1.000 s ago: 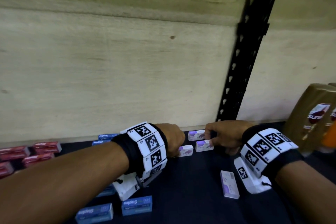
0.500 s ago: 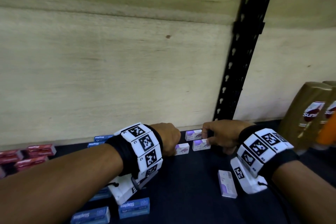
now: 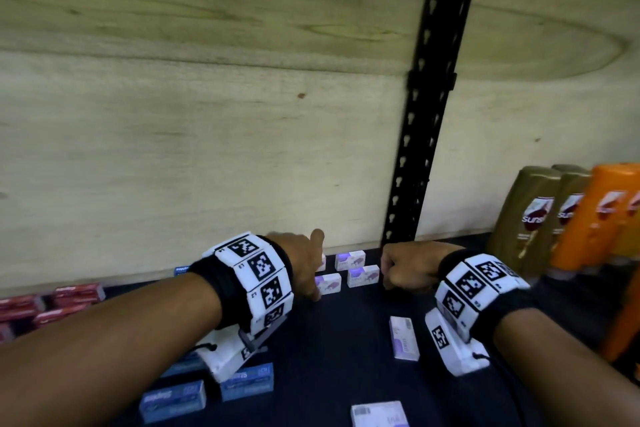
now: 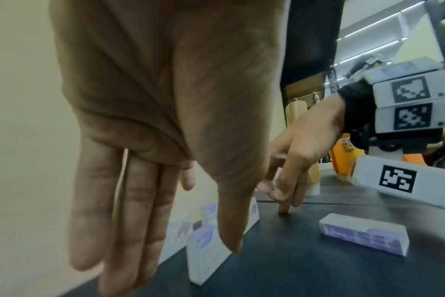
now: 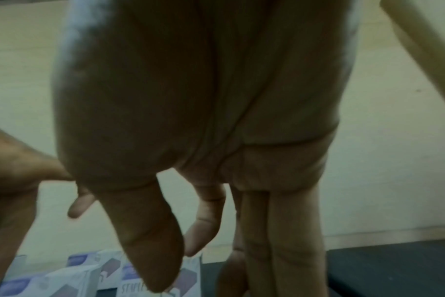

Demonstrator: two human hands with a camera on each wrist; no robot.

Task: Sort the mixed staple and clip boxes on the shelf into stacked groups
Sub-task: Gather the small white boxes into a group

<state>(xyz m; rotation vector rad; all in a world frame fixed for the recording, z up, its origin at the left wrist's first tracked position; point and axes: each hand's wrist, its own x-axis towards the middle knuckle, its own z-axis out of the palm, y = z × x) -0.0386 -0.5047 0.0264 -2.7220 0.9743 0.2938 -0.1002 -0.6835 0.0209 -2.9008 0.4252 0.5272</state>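
Several small white-and-purple staple boxes (image 3: 363, 276) stand in a tight cluster at the back of the dark shelf (image 3: 332, 340). My left hand (image 3: 304, 267) hovers at the cluster's left side with its fingers (image 4: 130, 211) straight, holding nothing; its thumb hangs just above one box (image 4: 203, 253). My right hand (image 3: 398, 274) is just right of the cluster, its fingers (image 5: 282, 241) pointing down, empty, one fingertip touching the shelf. Another white-purple box (image 3: 403, 338) lies loose nearer me, and one more (image 3: 379, 414) lies at the front edge.
Blue staple boxes (image 3: 173, 404) lie under my left forearm and red boxes (image 3: 76, 293) sit at the far left. Gold (image 3: 530, 215) and orange bottles (image 3: 588, 215) stand at the right. A black upright (image 3: 426, 114) and a wooden back panel (image 3: 173, 166) close the rear.
Both hands have let go of the white-purple boxes at the back. The right hand has drawn right, clear of the cluster, and the left hand's fingers have straightened.
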